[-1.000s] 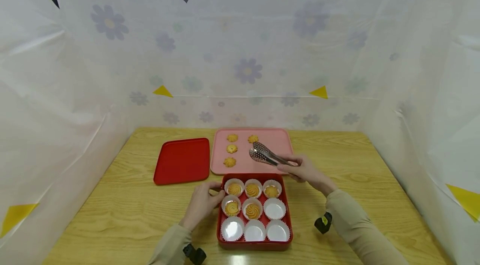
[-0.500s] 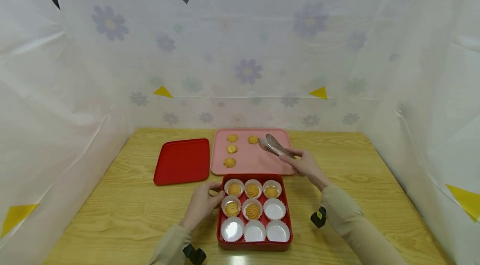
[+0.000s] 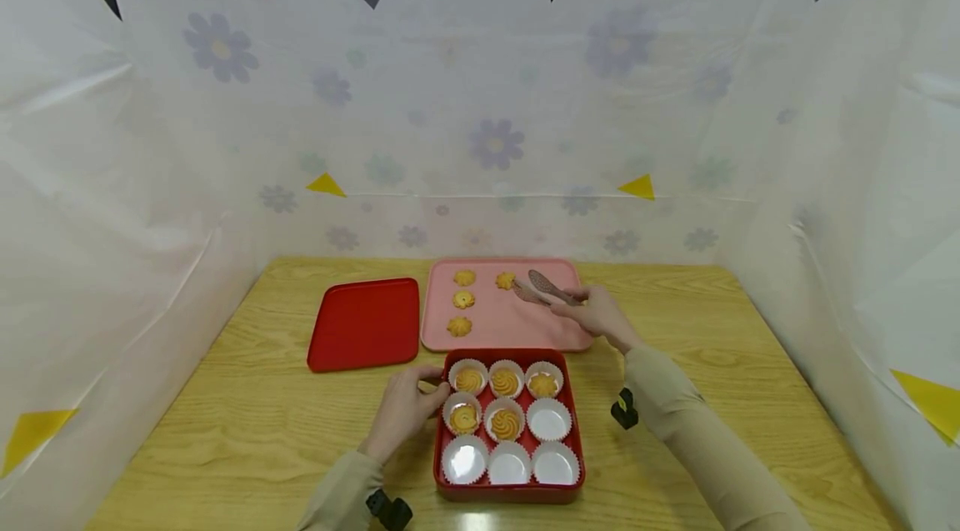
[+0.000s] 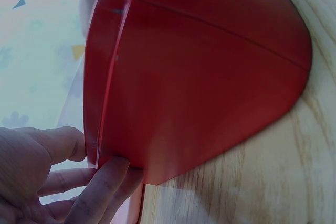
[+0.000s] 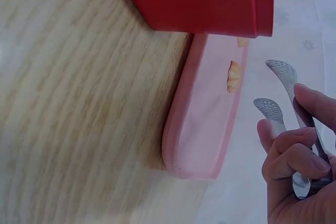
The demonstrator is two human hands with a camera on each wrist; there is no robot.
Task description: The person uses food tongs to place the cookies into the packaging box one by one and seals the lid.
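My right hand (image 3: 600, 316) grips metal tongs (image 3: 551, 288) with perforated ends over the pink tray (image 3: 495, 331). The tong ends are spread apart, with nothing between them. One tip overlaps the right side of a scalloped cookie (image 3: 505, 280) in the head view. Nearer stands a red box (image 3: 510, 494) holding white paper cups in three rows. Cookies sit in the back three cups and in the left and middle cups (image 3: 505, 421) of the middle row. My left hand (image 3: 405, 406) grips the box near its back left corner, thumb at the rim and fingers against the outer wall (image 4: 184, 87).
Three more cookies (image 3: 463, 298) lie in a column on the pink tray's left side. Left of that tray, a flat red tray or lid (image 3: 365, 324) rests on the wooden table (image 3: 247, 406). White flower-print sheeting (image 3: 495, 206) encloses the back and sides.
My right hand has moved up and slightly left in the head view. The tongs have come down closer to the cookie, their ends more widely parted. My left hand and the box stay put.
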